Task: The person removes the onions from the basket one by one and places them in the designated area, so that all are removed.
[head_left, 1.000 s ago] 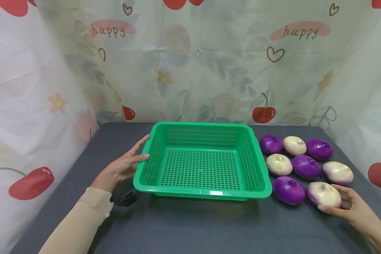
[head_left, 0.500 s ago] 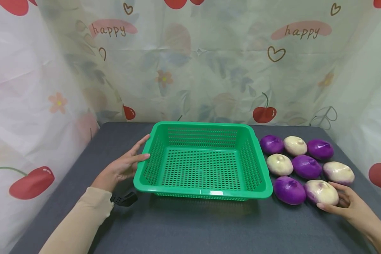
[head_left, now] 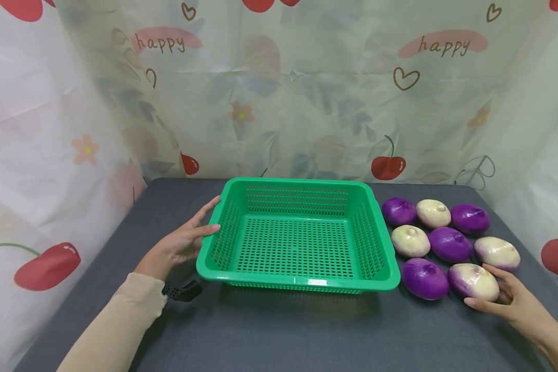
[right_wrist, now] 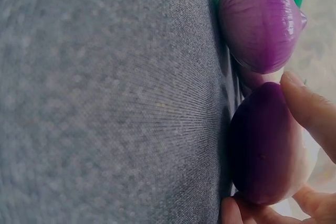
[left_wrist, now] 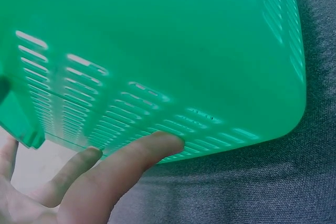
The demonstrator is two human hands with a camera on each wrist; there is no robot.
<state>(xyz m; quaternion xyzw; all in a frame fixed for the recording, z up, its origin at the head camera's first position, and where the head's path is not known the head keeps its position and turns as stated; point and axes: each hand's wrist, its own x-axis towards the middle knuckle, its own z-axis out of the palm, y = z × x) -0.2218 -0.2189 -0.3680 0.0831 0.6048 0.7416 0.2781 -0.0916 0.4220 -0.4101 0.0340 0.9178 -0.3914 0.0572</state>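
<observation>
On the right in the head view, my right hand [head_left: 516, 299] grips a glossy white-and-purple turnip [head_left: 473, 282], thumb on its near side and fingers around its far right side. In the right wrist view this turnip's dark purple underside [right_wrist: 262, 145] faces the camera, close to the cloth. A purple turnip [head_left: 424, 279] lies just left of it. At the middle stands a green perforated plastic basket [head_left: 293, 283] with a bare floor. My left hand [head_left: 179, 243] touches its left rim with thumb and index finger; in the left wrist view, other fingers [left_wrist: 126, 169] lie against its outer wall.
More turnips [head_left: 449, 245], purple and white alternating, lie in rows behind the gripped one, right of the basket. Dark grey cloth [head_left: 279, 336] covers the table. A printed curtain [head_left: 293, 103] closes off the back and sides. A black strap [head_left: 182, 292] sits at my left wrist.
The gripped turnip has shifted slightly left and then back right in my right hand, tilting so more purple shows on its left. The left hand and basket have stayed in place.
</observation>
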